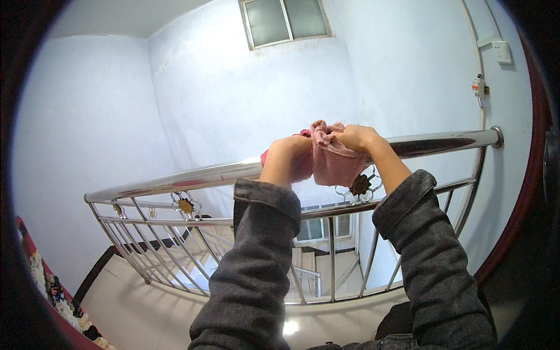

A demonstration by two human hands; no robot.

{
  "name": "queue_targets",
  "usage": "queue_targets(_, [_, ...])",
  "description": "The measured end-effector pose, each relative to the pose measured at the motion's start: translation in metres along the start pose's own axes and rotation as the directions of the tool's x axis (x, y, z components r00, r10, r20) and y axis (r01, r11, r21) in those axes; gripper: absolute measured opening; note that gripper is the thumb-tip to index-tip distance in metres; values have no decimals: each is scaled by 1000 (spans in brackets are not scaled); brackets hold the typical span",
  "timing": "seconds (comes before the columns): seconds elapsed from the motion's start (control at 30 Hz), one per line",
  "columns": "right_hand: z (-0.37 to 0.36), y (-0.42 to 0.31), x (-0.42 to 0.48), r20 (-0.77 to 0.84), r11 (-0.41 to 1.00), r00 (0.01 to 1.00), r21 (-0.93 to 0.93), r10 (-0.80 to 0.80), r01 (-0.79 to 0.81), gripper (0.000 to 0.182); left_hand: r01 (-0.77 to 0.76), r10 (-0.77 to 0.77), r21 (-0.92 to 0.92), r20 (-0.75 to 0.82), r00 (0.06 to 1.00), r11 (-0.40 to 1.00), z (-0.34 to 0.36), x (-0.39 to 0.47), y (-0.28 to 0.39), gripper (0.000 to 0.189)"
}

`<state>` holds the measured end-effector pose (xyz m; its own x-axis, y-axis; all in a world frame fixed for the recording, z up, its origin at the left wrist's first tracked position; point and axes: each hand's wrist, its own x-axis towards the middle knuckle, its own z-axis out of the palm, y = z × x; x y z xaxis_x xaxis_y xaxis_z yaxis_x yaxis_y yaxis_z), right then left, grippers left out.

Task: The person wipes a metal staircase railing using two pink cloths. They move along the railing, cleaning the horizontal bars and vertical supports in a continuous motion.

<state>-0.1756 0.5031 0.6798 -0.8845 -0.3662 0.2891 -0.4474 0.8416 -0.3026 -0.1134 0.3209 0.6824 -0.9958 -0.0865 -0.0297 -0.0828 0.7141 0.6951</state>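
A dusty-pink cloth (pixel 337 164) is bunched over the thick stainless-steel handrail (pixel 210 174) of a stair railing. My right hand (pixel 356 138) grips its upper right side, with the fingers partly hidden in the folds. My left hand (pixel 289 151) is on the left of the bundle, at a deeper pink-red cloth (pixel 302 168) that shows around the wrist and hangs beside the pink one. The left fingertips are hidden behind the fabric. Both wrists are bent over the rail, and the lower part of the pink cloth hangs on my side of it.
Below the handrail run upright metal bars (pixel 331 258) and flower-shaped ornaments (pixel 185 205). Beyond the bars, stairs (pixel 308 262) lead down. Several shoes (pixel 65 310) stand at the lower left. A circuit breaker (pixel 478 87) and a socket (pixel 502 52) are mounted on the right wall.
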Motion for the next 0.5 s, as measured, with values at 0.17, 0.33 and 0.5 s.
queue_targets(0.17, [0,7,-22,-78,993,996,-103,44,-52,64,-163,177,570,30,984,805,11,-2,10,59])
queue_targets(0.33, [1,-5,-36,-158,982,986,-186,-59,29,58,-60,221,630,-181,958,774,1,-8,2,53])
queue_targets(0.5, [12,10,-45,-241,960,955,-259,-174,109,56,36,194,618,-301,934,785,11,-12,2,60])
